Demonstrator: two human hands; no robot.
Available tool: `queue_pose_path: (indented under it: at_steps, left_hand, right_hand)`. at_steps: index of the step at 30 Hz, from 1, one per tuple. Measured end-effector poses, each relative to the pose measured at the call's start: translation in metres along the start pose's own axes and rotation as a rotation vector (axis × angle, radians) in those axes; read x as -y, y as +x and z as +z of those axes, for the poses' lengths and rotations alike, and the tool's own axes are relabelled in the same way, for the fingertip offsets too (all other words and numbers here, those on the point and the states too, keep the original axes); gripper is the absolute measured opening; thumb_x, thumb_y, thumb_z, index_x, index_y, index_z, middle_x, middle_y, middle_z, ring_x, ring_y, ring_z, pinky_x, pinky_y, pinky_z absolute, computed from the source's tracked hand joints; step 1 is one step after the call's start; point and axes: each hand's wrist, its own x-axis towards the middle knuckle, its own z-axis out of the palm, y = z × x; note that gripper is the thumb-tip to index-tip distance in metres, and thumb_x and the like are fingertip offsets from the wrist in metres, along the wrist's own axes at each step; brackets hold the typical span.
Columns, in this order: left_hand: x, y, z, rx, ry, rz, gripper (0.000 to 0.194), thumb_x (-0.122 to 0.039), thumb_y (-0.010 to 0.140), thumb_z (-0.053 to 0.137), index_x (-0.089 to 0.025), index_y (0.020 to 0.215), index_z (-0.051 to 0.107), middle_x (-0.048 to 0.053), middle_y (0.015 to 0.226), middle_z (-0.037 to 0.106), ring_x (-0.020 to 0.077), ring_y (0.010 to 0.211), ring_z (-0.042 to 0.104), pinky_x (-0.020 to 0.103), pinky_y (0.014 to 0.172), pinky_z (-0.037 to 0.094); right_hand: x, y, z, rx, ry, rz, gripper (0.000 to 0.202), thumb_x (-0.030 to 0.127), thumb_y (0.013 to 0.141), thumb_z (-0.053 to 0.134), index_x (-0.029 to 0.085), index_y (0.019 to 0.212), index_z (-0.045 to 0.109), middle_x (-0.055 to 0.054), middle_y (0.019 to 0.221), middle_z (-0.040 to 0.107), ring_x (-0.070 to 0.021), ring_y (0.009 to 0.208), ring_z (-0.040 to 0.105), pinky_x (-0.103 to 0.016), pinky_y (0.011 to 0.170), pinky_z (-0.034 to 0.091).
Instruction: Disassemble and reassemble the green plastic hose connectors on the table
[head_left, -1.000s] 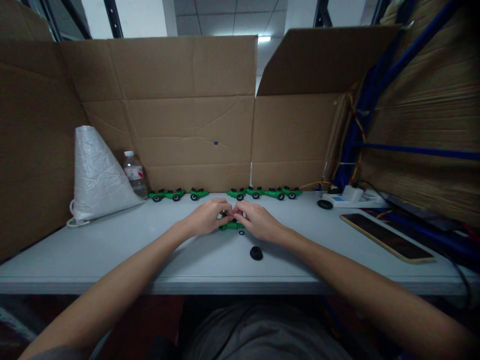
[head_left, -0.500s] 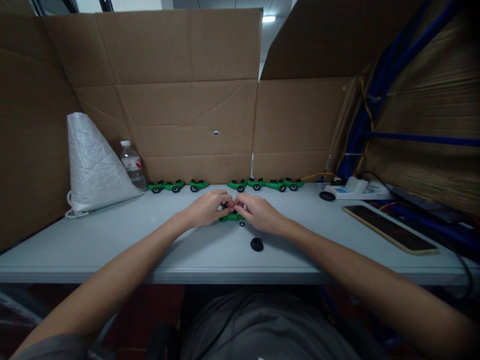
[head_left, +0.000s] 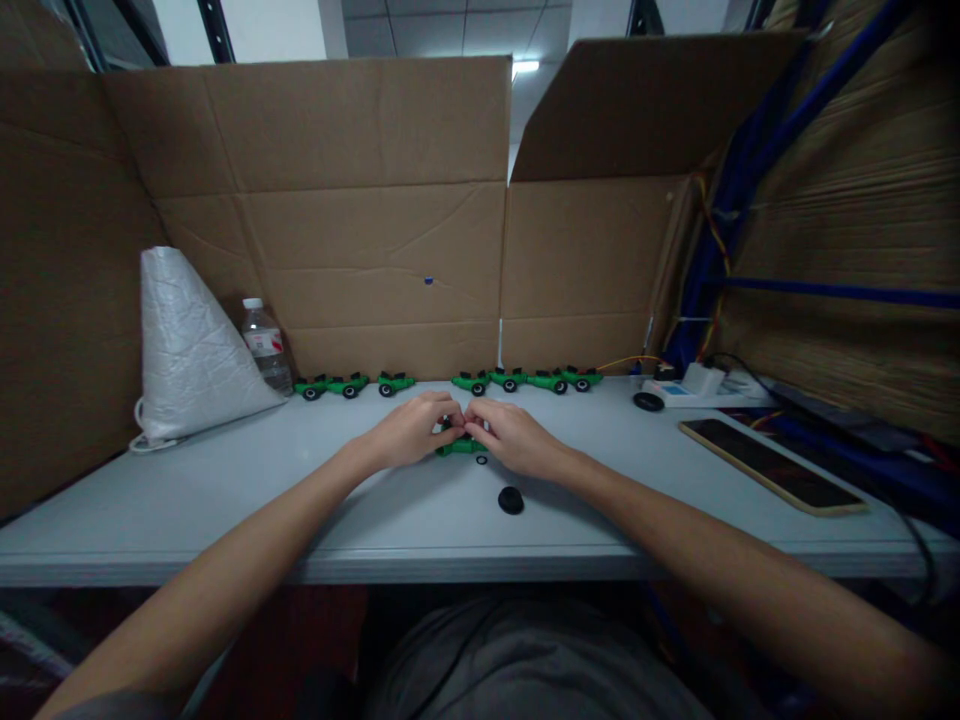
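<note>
A green toy car [head_left: 459, 447] lies on the grey-white table at the centre, partly hidden by my fingers. My left hand [head_left: 417, 430] is closed at its left and top side, fingertips pinched together. From the right, my right hand [head_left: 511, 435] meets it, its thumb and fingers pinched over the car. Whatever small piece sits between the fingertips is too small to make out. Just below the car is a small dark ring [head_left: 481, 460]. A black round part [head_left: 511, 500] rests nearer the table's front edge.
Several green toy cars [head_left: 470, 382] line the back against a cardboard wall [head_left: 375, 240]. At the left stand a silvery wrapped cone [head_left: 187, 350] and a water bottle [head_left: 264, 345]. At the right are a black disc [head_left: 648, 401], a power strip [head_left: 697, 388] and a phone [head_left: 772, 465].
The whole view has tilted up slightly, so the table sits lower in the picture. Both hands stay at the green car, with only slight finger movement.
</note>
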Motion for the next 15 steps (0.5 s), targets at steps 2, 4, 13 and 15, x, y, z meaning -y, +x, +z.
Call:
queue_pose_path:
  at_steps: [2, 4, 13, 15]
  left_hand:
    - [0.0, -0.0003, -0.0001, -0.002, -0.01, -0.001, 0.017, -0.034, 0.101, 0.063, -0.02, 0.101, 0.073, 0.007, 0.1, 0.069, 0.022, 0.093, 0.066, 0.033, 0.083, 0.049]
    - [0.0004, -0.0006, 0.0001, -0.009, -0.015, -0.001, 0.017, -0.034, 0.101, 0.063, -0.02, 0.101, 0.073, 0.007, 0.101, 0.069, 0.0221, 0.093, 0.066, 0.033, 0.083, 0.05]
    - [0.0005, -0.0003, 0.0005, 0.0, 0.011, -0.001, 0.013, -0.03, 0.101, 0.063, -0.02, 0.101, 0.072, 0.007, 0.102, 0.069, 0.0224, 0.095, 0.066, 0.033, 0.085, 0.049]
    - [0.0005, -0.0001, 0.0007, 0.002, 0.014, -0.002, 0.013, -0.03, 0.101, 0.063, -0.02, 0.1, 0.072, 0.006, 0.102, 0.069, 0.0223, 0.095, 0.066, 0.033, 0.085, 0.049]
  right_hand:
    - [0.0, 0.0001, 0.0001, 0.0, 0.002, 0.004, 0.011, 0.017, 0.103, 0.055, 0.021, 0.094, 0.059, -0.003, 0.092, 0.065, -0.0182, 0.084, 0.057, -0.029, 0.076, 0.037]
    - [0.0001, 0.0002, 0.0, 0.001, 0.001, 0.005, 0.01, 0.017, 0.103, 0.055, 0.021, 0.094, 0.059, -0.002, 0.092, 0.065, -0.0182, 0.084, 0.056, -0.029, 0.076, 0.037]
    - [0.0021, -0.0002, -0.001, 0.008, -0.003, 0.01, 0.011, 0.016, 0.102, 0.054, 0.021, 0.093, 0.058, -0.002, 0.09, 0.064, -0.0178, 0.081, 0.056, -0.029, 0.074, 0.035]
    - [0.0014, -0.0005, -0.0006, 0.005, -0.006, 0.004, 0.011, 0.016, 0.102, 0.055, 0.021, 0.093, 0.058, -0.002, 0.089, 0.064, -0.0177, 0.081, 0.055, -0.029, 0.074, 0.035]
